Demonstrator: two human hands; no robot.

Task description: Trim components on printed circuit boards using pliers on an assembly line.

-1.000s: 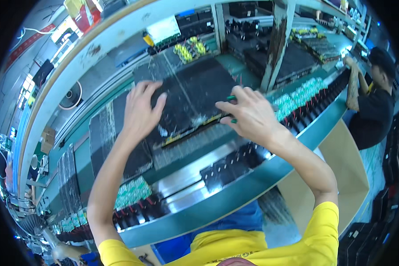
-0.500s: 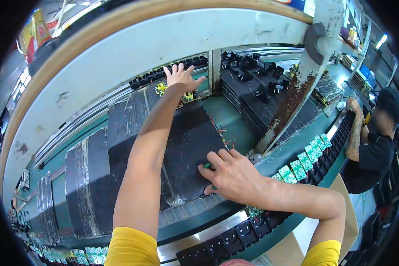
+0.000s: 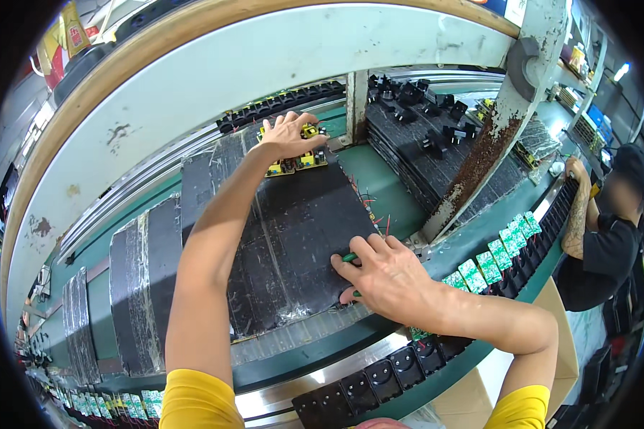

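My left hand (image 3: pixel 289 136) came down over yellow boards (image 3: pixel 312 159), now in reach; can't tell if gripping. Right hand (image 3: pixel 393 276), apart, curled round green tool (image 3: pixel 349 257).

A smooth green surface (image 3: pixel 386 179) slants across the room, its edges bowed by the wide lens. Above it arches a long white-painted beam (image 3: pixel 265 57), scuffed and chipped, with a tan wooden edge (image 3: pixel 483 18). At right it meets a white metal post (image 3: pixel 504 129) with peeling paint and brown rust; a slimmer pale upright (image 3: pixel 356 104) stands to its left. Silver metal rails (image 3: pixel 139 187) line the far side. A narrow white lamp (image 3: pixel 622 71) glows at upper right; pale floor (image 3: pixel 588 339) shows lower down.
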